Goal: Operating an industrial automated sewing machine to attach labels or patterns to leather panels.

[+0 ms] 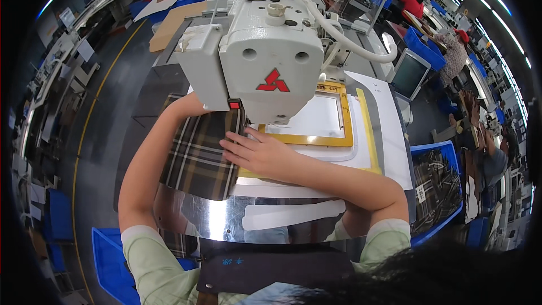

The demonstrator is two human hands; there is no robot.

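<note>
A dark plaid fabric piece with brown and white stripes lies under the head of a white industrial sewing machine. My right hand rests on its right edge, fingers stretched out and spread toward the left, just below the needle area. My left arm reaches round the far left side of the fabric. Only the back of my left hand shows there; the machine head hides its fingers. Right of the needle area, a yellow frame with a clear window lies on white sheets.
A shiny metal plate forms the near table edge, with a white strip on it. Blue bins stand on both sides; the right bin holds plaid pieces. A white hose curves off the machine. Other people work at the far right.
</note>
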